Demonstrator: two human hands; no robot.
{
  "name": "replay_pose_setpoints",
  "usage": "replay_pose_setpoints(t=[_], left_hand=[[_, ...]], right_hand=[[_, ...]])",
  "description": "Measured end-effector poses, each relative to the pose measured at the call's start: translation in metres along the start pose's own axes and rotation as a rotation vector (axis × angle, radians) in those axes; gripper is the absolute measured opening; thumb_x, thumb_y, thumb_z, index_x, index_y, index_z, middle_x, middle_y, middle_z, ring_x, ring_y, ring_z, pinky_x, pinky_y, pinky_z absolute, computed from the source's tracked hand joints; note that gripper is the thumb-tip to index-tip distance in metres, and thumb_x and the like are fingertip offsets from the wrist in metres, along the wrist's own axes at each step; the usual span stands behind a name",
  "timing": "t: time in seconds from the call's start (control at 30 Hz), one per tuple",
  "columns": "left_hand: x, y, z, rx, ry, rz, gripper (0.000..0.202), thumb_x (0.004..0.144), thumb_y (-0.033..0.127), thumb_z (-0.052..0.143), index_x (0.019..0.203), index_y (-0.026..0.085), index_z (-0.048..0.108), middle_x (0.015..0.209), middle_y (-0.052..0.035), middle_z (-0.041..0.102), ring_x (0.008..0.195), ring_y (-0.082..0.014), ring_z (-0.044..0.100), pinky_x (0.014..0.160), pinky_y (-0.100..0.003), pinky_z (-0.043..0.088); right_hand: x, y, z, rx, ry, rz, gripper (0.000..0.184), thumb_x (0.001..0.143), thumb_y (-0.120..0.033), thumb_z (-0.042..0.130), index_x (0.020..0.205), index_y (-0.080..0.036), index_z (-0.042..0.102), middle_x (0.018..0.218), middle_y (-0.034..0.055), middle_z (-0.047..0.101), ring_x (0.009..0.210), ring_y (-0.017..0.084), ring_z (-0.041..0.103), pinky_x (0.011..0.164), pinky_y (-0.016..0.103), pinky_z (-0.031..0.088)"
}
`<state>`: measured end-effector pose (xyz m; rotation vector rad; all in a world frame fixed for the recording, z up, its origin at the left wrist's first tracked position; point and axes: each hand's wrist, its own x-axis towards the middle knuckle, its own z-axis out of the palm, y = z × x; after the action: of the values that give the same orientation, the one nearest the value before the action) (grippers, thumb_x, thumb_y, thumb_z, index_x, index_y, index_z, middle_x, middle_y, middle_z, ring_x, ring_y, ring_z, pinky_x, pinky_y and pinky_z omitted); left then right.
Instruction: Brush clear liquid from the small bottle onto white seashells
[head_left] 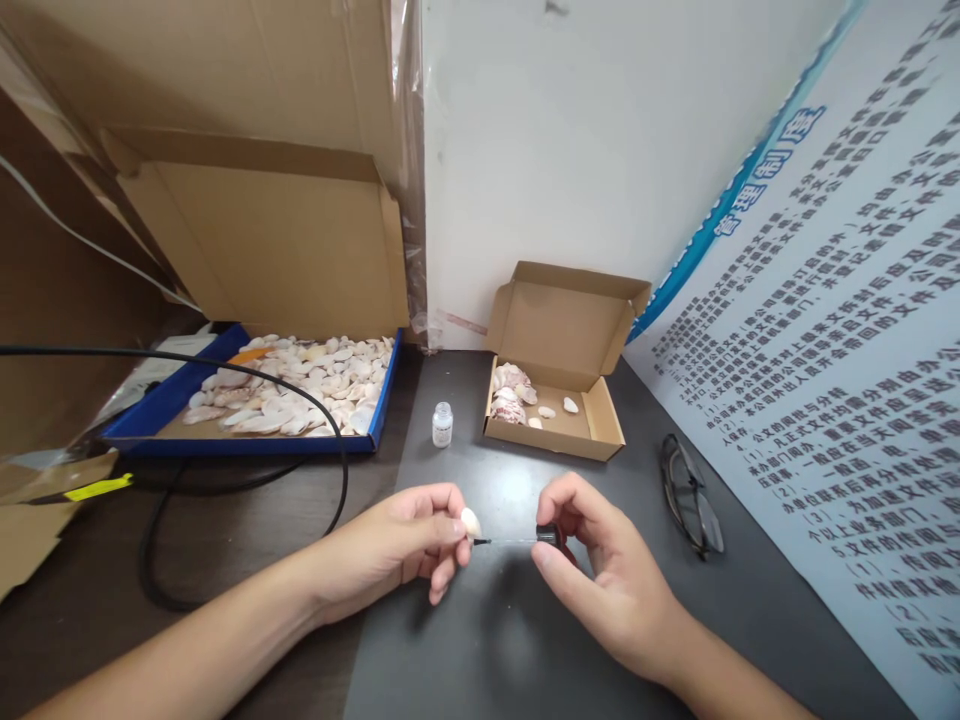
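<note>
My left hand (pixel 409 540) pinches a small pale seashell (pixel 470 522) between thumb and fingers, low over the dark table (pixel 487 640). My right hand (pixel 600 560) is closed on a black brush cap (pixel 547 536). Its thin brush stem (pixel 506 542) points left, and the tip touches the shell. A small clear bottle (pixel 442 424) stands open on the table just behind my hands.
A small open cardboard box (pixel 559 400) with several shells sits behind, right of the bottle. At the back left, a blue tray (pixel 157 415) holds several pale shells. A black cable (pixel 225 365) loops across the left side. Folded glasses (pixel 690 495) lie at the right beside a printed poster (pixel 840 380).
</note>
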<state>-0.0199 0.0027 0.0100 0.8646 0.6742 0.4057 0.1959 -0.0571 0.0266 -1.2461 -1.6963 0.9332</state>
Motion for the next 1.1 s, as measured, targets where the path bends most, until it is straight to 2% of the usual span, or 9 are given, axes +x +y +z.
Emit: replay_pose_setpoints(t=[0.13, 0.27, 0.4, 0.57, 0.7, 0.8, 0.87, 1.03, 1.1], left_hand=[[-0.0003, 0.0005, 0.0005, 0.002, -0.004, 0.006, 0.032, 0.078, 0.036, 0.078, 0.078, 0.017, 0.052, 0.072, 0.0002, 0.062, 0.052, -0.0071, 0.050, 0.053, -0.021, 0.045], [-0.0005, 0.0008, 0.0008, 0.007, -0.005, 0.006, 0.032, 0.078, 0.036, 0.078, 0.079, 0.017, 0.052, 0.072, 0.0003, 0.062, 0.052, -0.0070, 0.050, 0.054, -0.021, 0.045], [0.0000, -0.0003, -0.0003, 0.003, -0.014, 0.012, 0.032, 0.079, 0.037, 0.077, 0.079, 0.017, 0.052, 0.072, 0.0001, 0.063, 0.051, -0.0072, 0.051, 0.053, -0.021, 0.044], [0.0002, -0.0001, -0.0002, 0.005, -0.008, 0.006, 0.032, 0.078, 0.036, 0.078, 0.080, 0.017, 0.052, 0.072, 0.0002, 0.063, 0.052, -0.0073, 0.051, 0.054, -0.021, 0.045], [-0.0008, 0.0010, 0.0013, 0.002, 0.001, 0.009, 0.033, 0.077, 0.037, 0.079, 0.079, 0.017, 0.053, 0.072, 0.0004, 0.062, 0.052, -0.0074, 0.051, 0.054, -0.021, 0.044], [-0.0012, 0.0012, 0.0019, -0.002, 0.002, 0.008, 0.033, 0.077, 0.037, 0.079, 0.080, 0.017, 0.053, 0.072, 0.0003, 0.062, 0.052, -0.0075, 0.051, 0.053, -0.022, 0.044], [-0.0012, 0.0013, 0.0019, -0.002, 0.003, 0.006, 0.033, 0.077, 0.037, 0.079, 0.080, 0.017, 0.053, 0.072, 0.0003, 0.062, 0.052, -0.0076, 0.051, 0.054, -0.022, 0.044], [-0.0007, 0.0010, 0.0013, 0.003, 0.001, 0.011, 0.032, 0.077, 0.036, 0.078, 0.080, 0.017, 0.052, 0.073, 0.0002, 0.063, 0.053, -0.0075, 0.051, 0.054, -0.022, 0.045], [-0.0005, 0.0008, 0.0011, 0.005, 0.000, 0.013, 0.032, 0.077, 0.036, 0.078, 0.079, 0.017, 0.052, 0.073, 0.0003, 0.062, 0.053, -0.0073, 0.051, 0.054, -0.021, 0.044]], right_hand=[[0.0008, 0.0011, 0.0008, -0.056, -0.016, 0.033, 0.011, 0.080, -0.017, 0.056, 0.084, -0.022, 0.047, 0.068, -0.0049, 0.045, 0.057, 0.012, 0.045, 0.051, 0.022, 0.040], [0.0013, 0.0014, 0.0004, -0.004, -0.006, 0.007, 0.009, 0.082, -0.019, 0.055, 0.085, -0.023, 0.047, 0.069, -0.0042, 0.045, 0.059, 0.012, 0.047, 0.052, 0.022, 0.042], [0.0007, 0.0011, -0.0009, -0.064, 0.009, 0.024, 0.011, 0.081, -0.018, 0.058, 0.084, -0.022, 0.048, 0.068, -0.0048, 0.045, 0.057, 0.011, 0.045, 0.051, 0.021, 0.041], [0.0002, 0.0006, -0.0017, -0.004, 0.017, 0.010, 0.008, 0.083, -0.020, 0.056, 0.085, -0.023, 0.049, 0.069, -0.0039, 0.046, 0.060, 0.013, 0.048, 0.052, 0.022, 0.043], [0.0011, 0.0007, -0.0008, -0.083, 0.015, 0.046, 0.012, 0.081, -0.017, 0.059, 0.082, -0.023, 0.048, 0.067, -0.0049, 0.045, 0.057, 0.012, 0.045, 0.050, 0.021, 0.040], [0.0014, 0.0002, -0.0008, -0.041, 0.028, 0.033, 0.011, 0.082, -0.019, 0.057, 0.083, -0.023, 0.047, 0.068, -0.0046, 0.045, 0.058, 0.012, 0.046, 0.051, 0.021, 0.041], [0.0010, 0.0001, -0.0008, -0.009, 0.015, 0.014, 0.008, 0.083, -0.021, 0.055, 0.085, -0.023, 0.048, 0.069, -0.0043, 0.045, 0.059, 0.013, 0.047, 0.051, 0.022, 0.042], [0.0002, 0.0009, -0.0010, -0.091, -0.003, 0.056, 0.012, 0.080, -0.017, 0.057, 0.082, -0.023, 0.046, 0.067, -0.0053, 0.044, 0.057, 0.012, 0.044, 0.050, 0.022, 0.039], [0.0002, 0.0008, -0.0014, -0.048, -0.006, 0.034, 0.010, 0.081, -0.018, 0.055, 0.083, -0.023, 0.046, 0.069, -0.0044, 0.045, 0.059, 0.012, 0.046, 0.051, 0.022, 0.041]])
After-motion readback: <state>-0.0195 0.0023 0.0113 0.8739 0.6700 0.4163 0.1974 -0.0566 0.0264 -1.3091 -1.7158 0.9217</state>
